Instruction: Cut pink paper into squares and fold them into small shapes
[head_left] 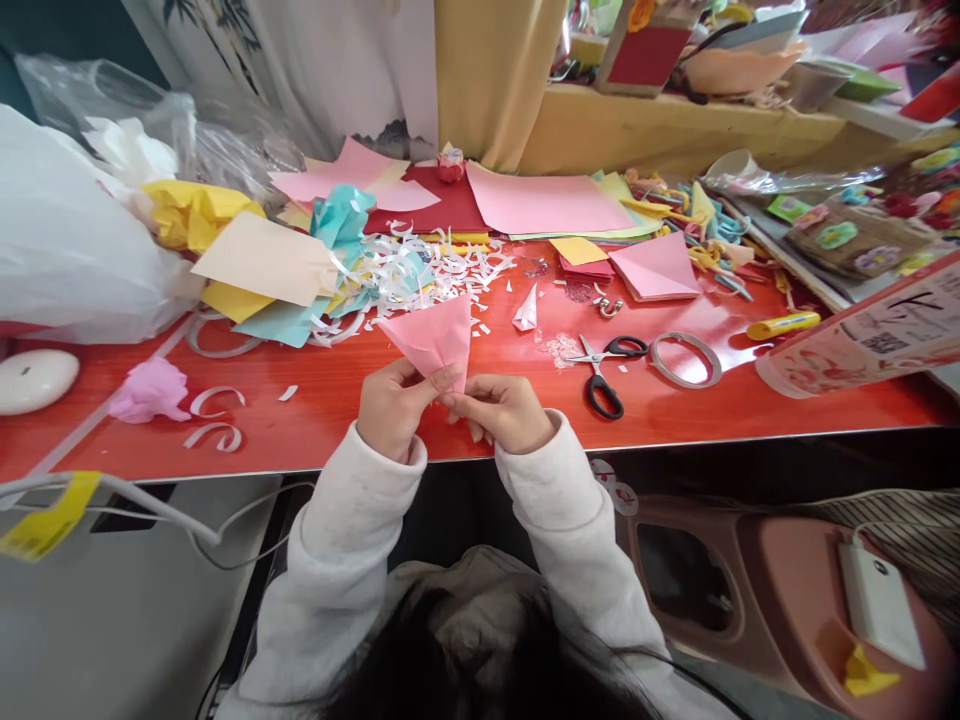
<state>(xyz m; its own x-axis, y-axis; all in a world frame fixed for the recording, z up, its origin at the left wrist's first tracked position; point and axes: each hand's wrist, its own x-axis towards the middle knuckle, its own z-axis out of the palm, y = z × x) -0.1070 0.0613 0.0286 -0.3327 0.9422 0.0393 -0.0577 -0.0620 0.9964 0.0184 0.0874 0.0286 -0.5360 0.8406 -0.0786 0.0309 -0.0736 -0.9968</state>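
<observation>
A folded pink paper (433, 335), cone-shaped with its wide end up, is held over the front of the red table (315, 410). My left hand (390, 408) pinches its lower left edge with thumb and fingers closed. My right hand (504, 410) grips the narrow bottom tip, fingers curled shut. Both sleeves are white.
Black-handled scissors (602, 370) and a tape ring (685, 358) lie to the right. A small folded white paper (526, 312), white paper shreds (420, 265), coloured sheets (540, 205), a pink paper stack (654, 268), a pink paper flower (150, 390), a yellow glue stick (784, 324) and plastic bags (67, 240) surround them.
</observation>
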